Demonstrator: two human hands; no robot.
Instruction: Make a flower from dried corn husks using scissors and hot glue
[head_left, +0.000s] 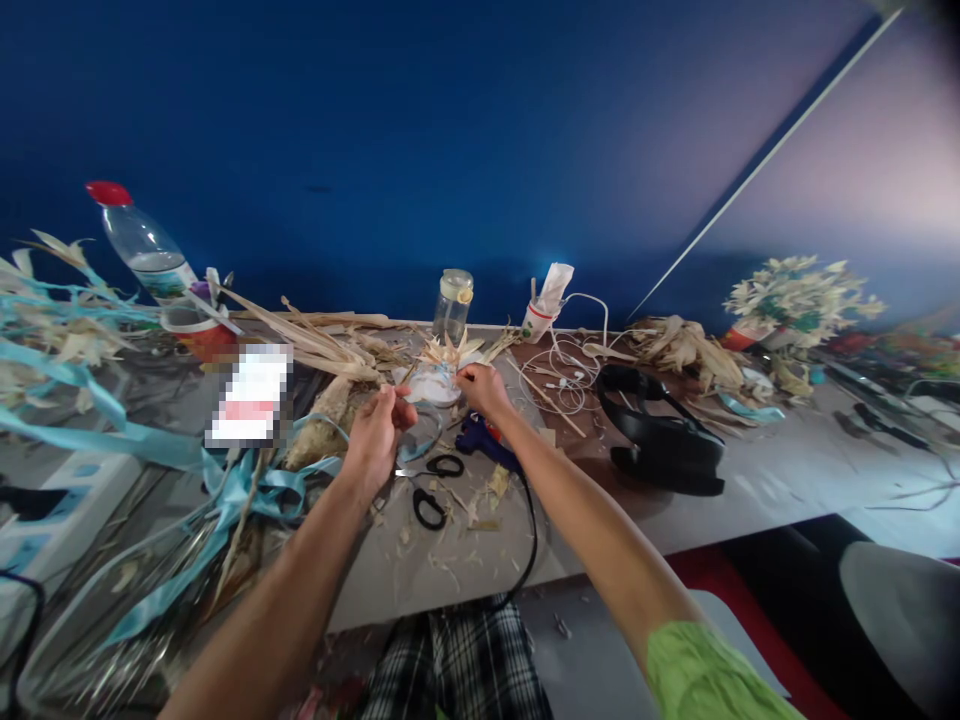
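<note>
My left hand (379, 437) is closed in a pinch near the middle of the table, holding a thin dry strip I can barely make out. My right hand (484, 388) is closed on the edge of a small straw flower piece (444, 352) that sits on a white disc (433, 385). Scissors with black handles (431, 490) lie just below my left hand. A blue glue gun (480, 437) rests under my right wrist, its black cord (531, 535) running off the table's front edge.
Dried husk strips (315, 340) and light blue ribbons (112, 430) crowd the left side. At the back stand a plastic bottle (142, 245), a glass jar (453, 303) and a paper cup (537, 318). White cables (570, 375), a black headset (660, 435) and a flower bouquet (799, 290) lie right.
</note>
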